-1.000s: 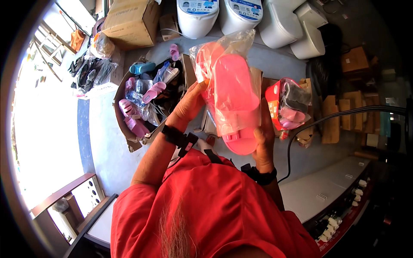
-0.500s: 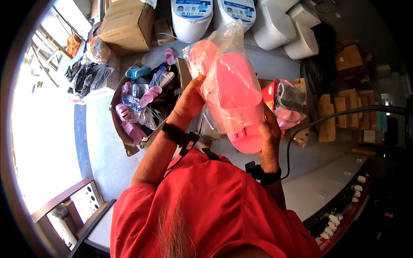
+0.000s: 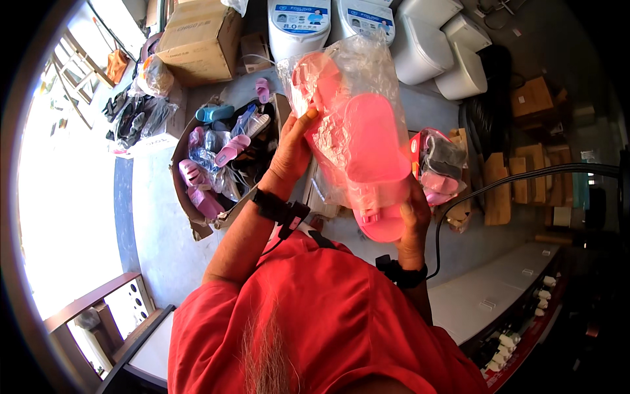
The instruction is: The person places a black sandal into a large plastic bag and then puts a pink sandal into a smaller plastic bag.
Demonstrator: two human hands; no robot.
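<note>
A pair of pink slippers (image 3: pixel 373 138) in a crinkled clear plastic bag (image 3: pixel 351 65) is held up in front of me. My left hand (image 3: pixel 293 144) grips the bag's left side, thumb uppermost. My right hand (image 3: pixel 413 226) grips the lower right, beside the strap of the lower slipper; part of the fingers is behind it. Below and left of the bag is a torn cardboard box (image 3: pixel 190 210) heaped with several slippers in pink, blue and other colours. A red box (image 3: pixel 415 144) with bagged grey and pink items sits just right of my right hand.
A large carton (image 3: pixel 197 46) and several white toilets (image 3: pixel 423 46) line the back. Dark bagged goods (image 3: pixel 134 115) lie at the left, brown cartons (image 3: pixel 531 98) at the right. A black cable (image 3: pixel 512 176) arcs past my right side. A grey cabinet top (image 3: pixel 485 289) is at lower right.
Over the last second the bagged slippers and my right hand have shifted rightward. The bag is more spread out at the top. Both hands keep their grip.
</note>
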